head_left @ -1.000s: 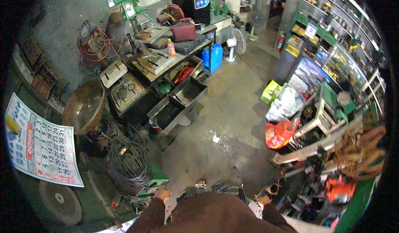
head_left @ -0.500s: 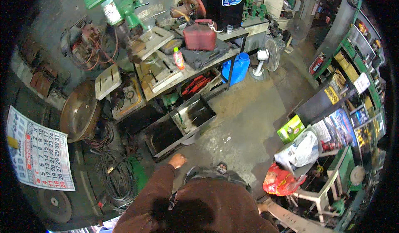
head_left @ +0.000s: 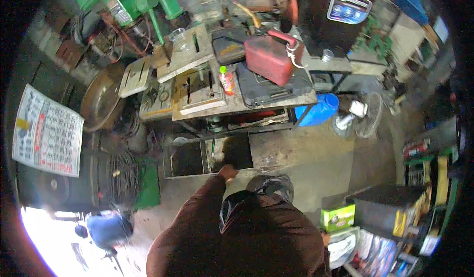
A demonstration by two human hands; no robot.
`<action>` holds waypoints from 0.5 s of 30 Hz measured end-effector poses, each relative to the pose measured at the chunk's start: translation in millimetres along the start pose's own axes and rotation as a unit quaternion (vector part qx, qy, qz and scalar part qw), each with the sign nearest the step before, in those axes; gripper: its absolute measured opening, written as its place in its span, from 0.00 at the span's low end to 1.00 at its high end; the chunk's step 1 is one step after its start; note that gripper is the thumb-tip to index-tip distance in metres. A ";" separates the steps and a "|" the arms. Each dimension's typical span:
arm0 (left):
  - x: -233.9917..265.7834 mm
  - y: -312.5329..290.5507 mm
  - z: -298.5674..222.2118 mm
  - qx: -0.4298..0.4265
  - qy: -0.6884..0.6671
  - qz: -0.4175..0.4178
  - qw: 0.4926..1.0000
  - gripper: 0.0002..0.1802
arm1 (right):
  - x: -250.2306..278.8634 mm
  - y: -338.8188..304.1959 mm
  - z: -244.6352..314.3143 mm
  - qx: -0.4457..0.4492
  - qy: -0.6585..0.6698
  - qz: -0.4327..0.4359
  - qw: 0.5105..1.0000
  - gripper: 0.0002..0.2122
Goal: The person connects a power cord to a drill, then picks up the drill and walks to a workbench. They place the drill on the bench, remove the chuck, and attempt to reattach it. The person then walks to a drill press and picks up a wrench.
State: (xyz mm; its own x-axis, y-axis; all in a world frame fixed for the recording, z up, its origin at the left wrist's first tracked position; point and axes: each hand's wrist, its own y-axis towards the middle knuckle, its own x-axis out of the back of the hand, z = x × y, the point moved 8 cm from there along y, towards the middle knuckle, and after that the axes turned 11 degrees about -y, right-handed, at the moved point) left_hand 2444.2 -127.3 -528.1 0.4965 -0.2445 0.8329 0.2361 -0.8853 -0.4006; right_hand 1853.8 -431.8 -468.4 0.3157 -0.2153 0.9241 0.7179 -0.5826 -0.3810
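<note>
My left hand (head_left: 228, 172) hangs in front of my body, over the near edge of a two-part metal box (head_left: 183, 176) on the floor. Its fingers are small and blurred, and whether it touches the rim I cannot tell. A thin green-handled tool (head_left: 213, 148) lies in the box's right compartment. Only a sliver of my right hand (head_left: 326, 238) shows beside my body, close to a green carton (head_left: 337, 217) and a pale plastic bag (head_left: 344, 247); its fingers are hidden.
Ahead stands a workbench (head_left: 242, 110) bearing a red fuel can (head_left: 269, 59), a black tool case (head_left: 271, 90) and a small bottle (head_left: 227, 81). A green drill press (head_left: 148, 5) rises behind. A blue container (head_left: 318, 110) and a fan (head_left: 368, 114) stand right; coiled cable (head_left: 123, 178) hangs left.
My view has turned left, so the workbench and box now lie level across it. My left hand has come to the box's middle. A bright opening and a blue seat appear lower left.
</note>
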 end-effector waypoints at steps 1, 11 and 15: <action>23.6 32.1 -17.5 -0.025 0.030 -0.059 0.997 0.07 | -18.7 7.2 -13.6 -0.001 0.036 0.055 0.998 0.09; 209.7 133.9 -116.6 0.191 -0.414 -0.257 0.852 0.23 | 14.9 180.6 -156.5 0.015 0.131 0.201 0.971 0.08; 203.6 34.2 -146.8 0.335 -0.485 -0.211 0.780 0.16 | 43.9 285.1 -225.3 -0.245 0.475 0.250 0.808 0.08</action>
State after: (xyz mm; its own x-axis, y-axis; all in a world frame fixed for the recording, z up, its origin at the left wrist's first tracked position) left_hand 2430.8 -265.4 -316.1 0.5781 0.7147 0.3937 0.7713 -0.3213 -0.5494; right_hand 1932.5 -783.9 -529.9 -0.2950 -0.8876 0.3537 0.2429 -0.4277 -0.8707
